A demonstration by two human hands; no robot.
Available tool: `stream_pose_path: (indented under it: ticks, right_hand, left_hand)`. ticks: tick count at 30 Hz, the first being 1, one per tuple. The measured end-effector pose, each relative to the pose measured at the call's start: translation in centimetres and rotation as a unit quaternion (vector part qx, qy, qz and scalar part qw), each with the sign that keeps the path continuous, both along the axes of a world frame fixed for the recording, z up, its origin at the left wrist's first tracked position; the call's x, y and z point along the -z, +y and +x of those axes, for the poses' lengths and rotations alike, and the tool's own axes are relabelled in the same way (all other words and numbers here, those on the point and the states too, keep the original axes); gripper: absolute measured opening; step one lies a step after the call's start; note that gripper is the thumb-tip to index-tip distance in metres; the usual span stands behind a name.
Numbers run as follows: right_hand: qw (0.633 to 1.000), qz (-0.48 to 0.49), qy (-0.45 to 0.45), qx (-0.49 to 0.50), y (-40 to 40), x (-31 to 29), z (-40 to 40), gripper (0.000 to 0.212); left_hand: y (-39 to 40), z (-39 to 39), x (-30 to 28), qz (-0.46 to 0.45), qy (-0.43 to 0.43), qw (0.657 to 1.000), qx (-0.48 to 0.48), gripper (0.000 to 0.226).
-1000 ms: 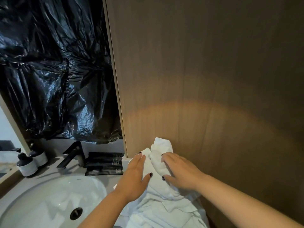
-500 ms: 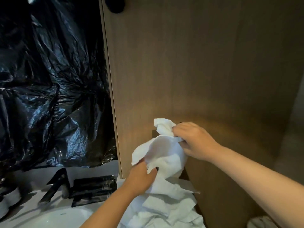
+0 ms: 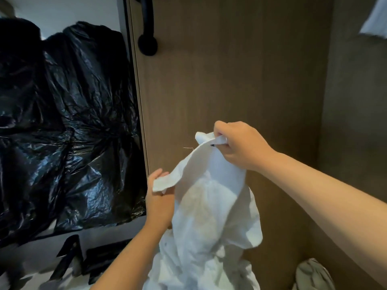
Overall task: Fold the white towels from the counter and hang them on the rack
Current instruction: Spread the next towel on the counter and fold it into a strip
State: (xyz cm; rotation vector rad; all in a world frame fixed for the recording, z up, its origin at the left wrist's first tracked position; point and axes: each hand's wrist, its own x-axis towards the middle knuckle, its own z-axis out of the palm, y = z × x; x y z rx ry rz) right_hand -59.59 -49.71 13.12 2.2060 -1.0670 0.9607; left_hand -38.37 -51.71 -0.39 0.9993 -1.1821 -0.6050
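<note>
A crumpled white towel [image 3: 209, 216] hangs in the air in front of the wooden panel, lifted off the pile below. My right hand [image 3: 240, 145] is shut on its top edge, pinching a corner high up. Lower and to the left, my left hand [image 3: 159, 197] grips another stretch of the same edge. The towel's lower part merges with more white cloth [image 3: 201, 275] at the bottom of the view. The counter under the cloth is hidden. No towel rack is clearly in view.
A wooden panel [image 3: 240, 70] with a black handle [image 3: 147, 36] fills the middle. Black plastic sheeting [image 3: 67, 122] covers the left. A black faucet [image 3: 69, 250] and dark packets [image 3: 104, 260] lie at lower left. White cloth [image 3: 374, 19] hangs at top right; a grey bundle [image 3: 314, 275] sits bottom right.
Both hands went from pressing on the towel pile to gripping one towel and lifting it upward. My view tilted up, so the sink and bottles left the frame.
</note>
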Motion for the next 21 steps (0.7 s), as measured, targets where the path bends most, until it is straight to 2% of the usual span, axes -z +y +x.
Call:
stream_pose_path:
  ticks: [2, 4, 6, 8, 10, 14, 16, 19, 21]
  right_hand:
    - [0.999, 0.035, -0.011, 0.03, 1.6, 0.3, -0.2, 0.023]
    - [0.994, 0.083, -0.031, 0.065, 2.9, 1.1, -1.0, 0.023]
    - [0.985, 0.138, -0.086, 0.059, 4.0, 2.2, -1.8, 0.02]
    - [0.969, 0.191, -0.148, 0.047, 5.3, 3.4, -2.6, 0.016]
    - [0.954, 0.243, -0.165, 0.059, 6.4, 4.5, -3.5, 0.016]
    - [0.937, 0.306, -0.165, 0.039, 8.1, 6.2, -4.3, 0.012]
    - [0.92, 0.328, -0.213, -0.01, 8.9, 6.5, -3.8, 0.01]
    - [0.88, 0.363, -0.291, -0.094, 10.4, 6.7, -2.9, 0.023]
    - [0.855, 0.377, -0.331, -0.129, 11.5, 7.0, -2.8, 0.03]
  left_hand:
    - [1.4, 0.1, -1.0, -0.013, -0.015, 1.0, -0.01, 0.01]
    - [2.6, -0.3, -1.8, -0.014, 0.014, 1.0, -0.008, 0.027]
    - [4.3, -1.1, -2.6, -0.018, 0.035, 0.999, 0.011, 0.042]
    - [6.1, -2.2, -3.1, -0.024, 0.046, 0.998, 0.04, 0.046]
    - [7.6, -3.3, -3.2, -0.023, 0.04, 0.998, 0.05, 0.046]
    - [10.4, -5.2, -2.8, -0.033, -0.018, 0.996, 0.079, 0.044]
    - [11.7, -5.8, -3.0, -0.061, -0.069, 0.991, 0.094, 0.044]
    - [13.1, -6.7, -2.9, -0.111, -0.151, 0.976, 0.11, 0.051]
    - [13.9, -7.8, -2.6, -0.115, -0.172, 0.973, 0.104, 0.048]
